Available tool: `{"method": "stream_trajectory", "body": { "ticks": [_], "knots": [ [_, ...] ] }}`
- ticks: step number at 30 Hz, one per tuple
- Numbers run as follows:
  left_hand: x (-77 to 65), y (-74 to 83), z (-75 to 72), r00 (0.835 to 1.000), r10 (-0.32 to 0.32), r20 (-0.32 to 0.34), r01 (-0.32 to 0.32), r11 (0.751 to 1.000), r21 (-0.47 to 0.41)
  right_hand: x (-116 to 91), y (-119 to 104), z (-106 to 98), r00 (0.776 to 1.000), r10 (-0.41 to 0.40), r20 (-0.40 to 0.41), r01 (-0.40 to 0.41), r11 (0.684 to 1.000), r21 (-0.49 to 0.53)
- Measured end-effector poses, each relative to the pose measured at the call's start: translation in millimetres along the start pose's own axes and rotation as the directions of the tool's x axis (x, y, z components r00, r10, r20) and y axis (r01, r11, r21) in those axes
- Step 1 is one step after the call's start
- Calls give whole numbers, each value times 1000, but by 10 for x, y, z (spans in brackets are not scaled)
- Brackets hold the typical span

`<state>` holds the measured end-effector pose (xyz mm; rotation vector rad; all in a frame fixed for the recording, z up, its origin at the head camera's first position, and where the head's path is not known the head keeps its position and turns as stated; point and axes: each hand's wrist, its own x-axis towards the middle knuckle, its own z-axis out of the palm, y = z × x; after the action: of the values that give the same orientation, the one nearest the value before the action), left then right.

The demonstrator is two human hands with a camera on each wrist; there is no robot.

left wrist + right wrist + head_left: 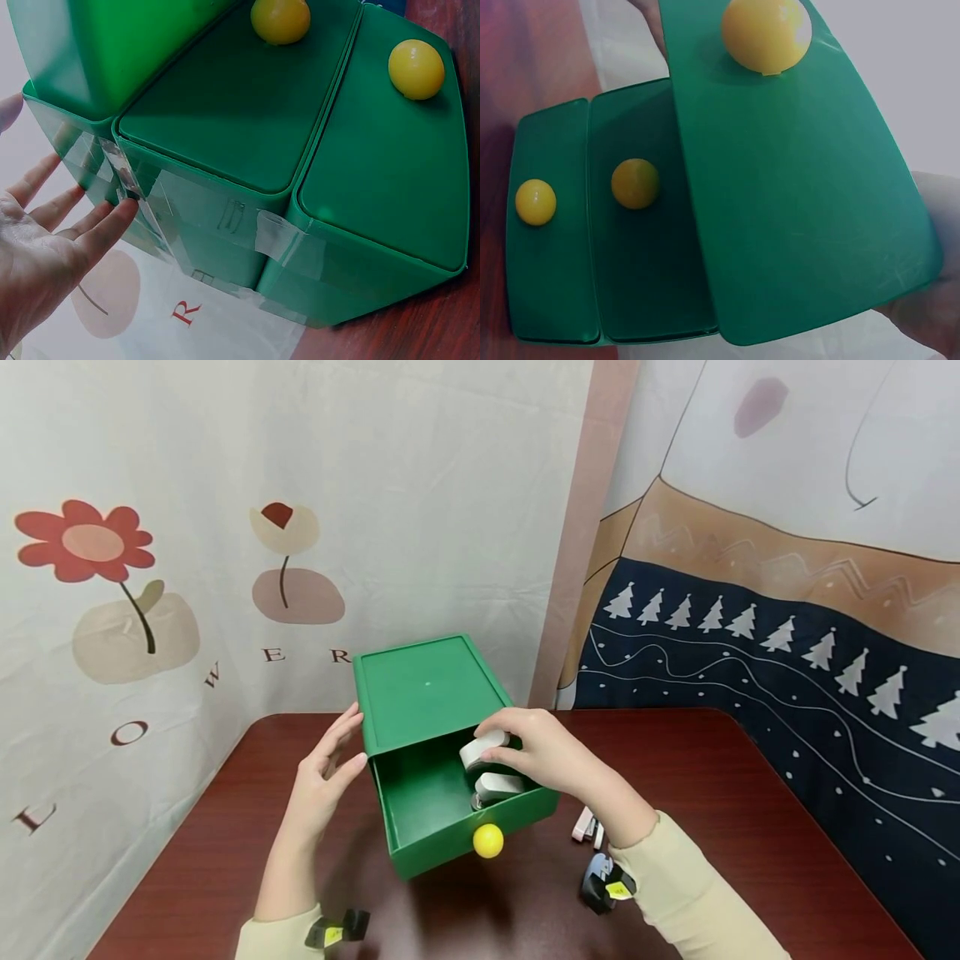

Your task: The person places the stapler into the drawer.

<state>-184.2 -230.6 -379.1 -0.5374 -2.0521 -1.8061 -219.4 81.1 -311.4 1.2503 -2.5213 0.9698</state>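
Pinching a white stapler (483, 748) between thumb and fingers of the right hand (536, 750), fingers only as far apart as its body. Holding it inside the pulled-out top drawer (420, 814), toward the back and near the drawer's right edge, just behind a second white stapler (501, 787) lying near the front right corner. Cannot tell contact or gap between held stapler and drawer floor. Spreading the fingers of the left hand (318, 783) wide, with nothing in them, tips at the left side of the green drawer unit (431, 685), beside clear tape (277, 236). Standing toward the middle of the counter's (690, 781) back edge, with a yellow knob (488, 841) on the open drawer's front. Below that, closed, the middle drawer (240, 97) and bottom drawer (390, 157), each with its own yellow knob. On the counter, between open drawer and right edge, a small pinkish-white item (582, 824); nearer the front edge, a pale blue item (600, 865), partly hidden beside the right wrist. Beyond the back edge, a pale cloth (450, 485) with printed flowers.
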Motion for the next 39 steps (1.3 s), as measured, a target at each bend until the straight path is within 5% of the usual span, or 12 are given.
{"method": "stream_trajectory", "body": {
  "ticks": [24, 34, 39],
  "knots": [
    [-4, -14, -9, 1000, -9, 4, 9, 1000, 11, 101, -18, 35, 984, 8, 179, 12, 993, -114],
    [2, -9, -13, 1000, -18, 7, 17, 999, 27, 78, -31, 23, 989, 15, 148, -5, 998, -68],
    [8, 4, -7, 1000, -17, 8, 17, 1000, 27, 18, 2, -17, 1000, -4, 26, 4, 1000, -1]
  ]
}}
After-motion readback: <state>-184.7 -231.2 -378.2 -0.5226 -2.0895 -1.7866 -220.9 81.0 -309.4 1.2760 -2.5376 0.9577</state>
